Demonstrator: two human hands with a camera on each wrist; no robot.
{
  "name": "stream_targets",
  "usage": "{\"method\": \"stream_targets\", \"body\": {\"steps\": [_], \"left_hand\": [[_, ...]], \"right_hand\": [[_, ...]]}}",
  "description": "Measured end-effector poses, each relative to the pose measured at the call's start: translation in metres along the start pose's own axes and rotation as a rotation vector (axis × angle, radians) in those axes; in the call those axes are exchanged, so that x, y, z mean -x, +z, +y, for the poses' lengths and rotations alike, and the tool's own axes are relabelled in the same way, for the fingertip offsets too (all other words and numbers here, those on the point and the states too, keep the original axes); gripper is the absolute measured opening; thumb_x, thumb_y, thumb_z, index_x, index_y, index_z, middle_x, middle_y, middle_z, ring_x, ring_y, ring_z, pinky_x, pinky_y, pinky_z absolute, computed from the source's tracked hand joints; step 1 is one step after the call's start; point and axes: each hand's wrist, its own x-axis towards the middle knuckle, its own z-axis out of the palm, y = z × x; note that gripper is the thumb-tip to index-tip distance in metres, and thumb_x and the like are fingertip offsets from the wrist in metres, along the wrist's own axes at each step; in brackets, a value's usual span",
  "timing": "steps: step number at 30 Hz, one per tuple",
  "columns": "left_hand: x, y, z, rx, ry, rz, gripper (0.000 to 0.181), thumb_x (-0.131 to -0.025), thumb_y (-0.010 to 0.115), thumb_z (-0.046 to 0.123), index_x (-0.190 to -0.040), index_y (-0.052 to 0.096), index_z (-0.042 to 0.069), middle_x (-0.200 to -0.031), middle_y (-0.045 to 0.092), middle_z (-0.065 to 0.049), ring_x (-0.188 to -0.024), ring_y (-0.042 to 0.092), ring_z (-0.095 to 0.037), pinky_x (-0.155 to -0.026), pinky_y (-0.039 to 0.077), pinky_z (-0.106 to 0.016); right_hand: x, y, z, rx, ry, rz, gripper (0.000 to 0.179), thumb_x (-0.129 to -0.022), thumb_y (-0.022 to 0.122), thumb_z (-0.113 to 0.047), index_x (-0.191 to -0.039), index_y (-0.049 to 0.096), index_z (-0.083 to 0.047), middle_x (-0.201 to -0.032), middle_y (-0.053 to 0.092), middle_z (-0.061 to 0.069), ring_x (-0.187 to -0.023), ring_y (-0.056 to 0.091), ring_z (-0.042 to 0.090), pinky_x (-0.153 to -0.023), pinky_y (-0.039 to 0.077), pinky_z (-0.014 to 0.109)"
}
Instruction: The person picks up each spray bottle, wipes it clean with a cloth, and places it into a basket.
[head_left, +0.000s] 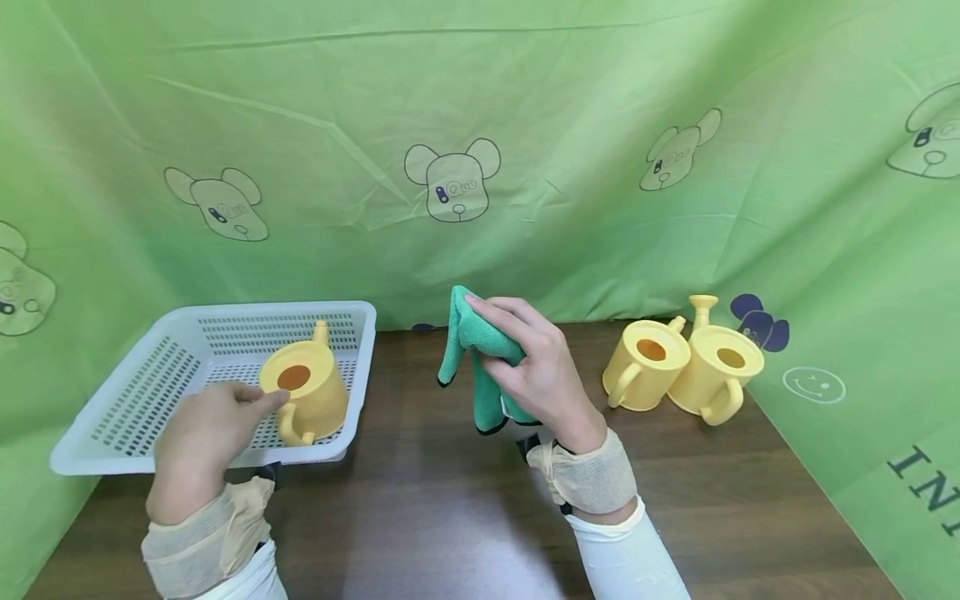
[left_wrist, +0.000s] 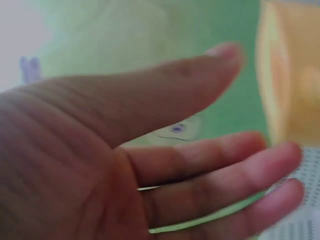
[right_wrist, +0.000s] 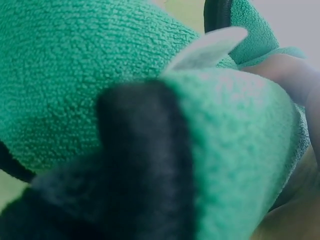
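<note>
Can (head_left: 328,402): one, yellow, standing in the right part of the basket (head_left: 142,400), apparently upright. Spout (head_left: 321,333) to the far side, handle (head_left: 287,423) to the near side; the line from handle to spout runs roughly near to far. Mouth uppermost, orange inside.

Left hand (head_left: 206,425): over the near wall of the basket, left of the can and the nearer of the two hands to it. Fingers extended and loosely bent, thumb apart, nothing grasped. Fingertips lie by the handle and the rim; whether they touch is hard to tell, the left wrist view being blurred.

Cloth (head_left: 480,331): one, green, dark edging, white tag; gripped in folds by the right hand (head_left: 536,367), ends hanging over the middle of the bench (head_left: 420,500). Can and basket lie to its left.

Second can (head_left: 654,385) and third can (head_left: 690,385): yellow, upright side by side at the far right of the bench.

Curtain (head_left: 337,167): green, printed with animal heads, behind all.
</note>
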Motion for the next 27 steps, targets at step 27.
{"method": "stream_targets", "body": {"steps": [27], "left_hand": [[0.013, 0.090, 0.155, 0.145, 0.637, 0.273, 0.019, -0.101, 0.069, 0.035, -0.108, 0.079, 0.021, -0.089, 0.078, 0.006, -0.079, 0.069, -0.011, -0.074, 0.057, -0.039]], "right_hand": [[0.012, -0.094, 0.043, -0.064, 0.080, 0.736, 0.049, -0.082, 0.064, 0.014, -0.131, 0.066, 0.005, -0.117, 0.075, -0.006, -0.115, 0.068, 0.014, -0.112, 0.048, 0.035]]}}
